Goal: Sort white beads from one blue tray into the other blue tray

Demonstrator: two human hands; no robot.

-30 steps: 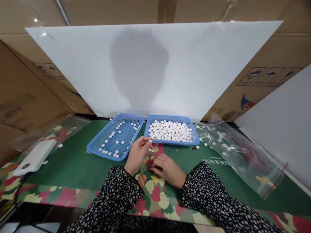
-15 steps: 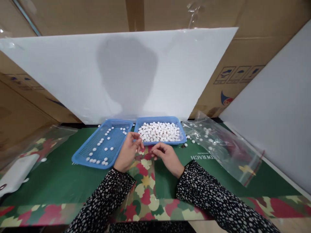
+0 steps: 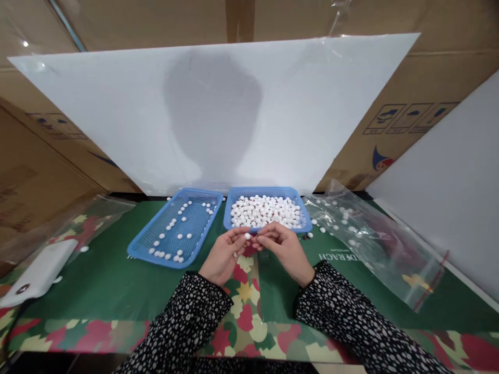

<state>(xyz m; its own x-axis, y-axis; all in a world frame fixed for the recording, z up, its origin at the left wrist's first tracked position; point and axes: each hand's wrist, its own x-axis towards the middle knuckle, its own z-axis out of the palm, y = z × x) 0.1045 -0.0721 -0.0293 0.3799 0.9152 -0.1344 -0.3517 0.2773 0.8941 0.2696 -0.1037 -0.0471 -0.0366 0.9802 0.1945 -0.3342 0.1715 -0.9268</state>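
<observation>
A: Since the bead (image 3: 247, 236) is small, round and white, how is it judged to handle?

B: Judged very light, hard and smooth, so it probably rolls and slips readily. Take hold across its widest part with two fingertips; light pressure should suffice.

A: Where is the bead located?

B: Centre of the frame, slightly below the middle, just in front of the near rim of the full tray (image 3: 304, 210). It sits at the fingertips of the left hand (image 3: 224, 255).

A: State of the left hand?

B: Palm turned up, fingers partly curled, thumb and forefinger closed on the bead. Whether more beads lie in the palm cannot be told.

A: State of the right hand (image 3: 284, 248)?

B: Fingers are drawn together into a pinch, tips pointing toward the bead and almost meeting the left fingertips. Something dark red shows beneath them; whether the hand grips it or a bead cannot be told.

A: Surroundings?

B: Left of centre lies the sparse tray (image 3: 136, 248), holding scattered beads. Both trays are blue mesh and stand side by side, almost touching. A clear bag (image 3: 374, 244) with loose beads lies at the right. A white device (image 3: 39, 270) lies at lower left. Everything rests on a green mat (image 3: 109, 280) with a leaf pattern. A white board (image 3: 312, 114) leans behind the trays.
</observation>
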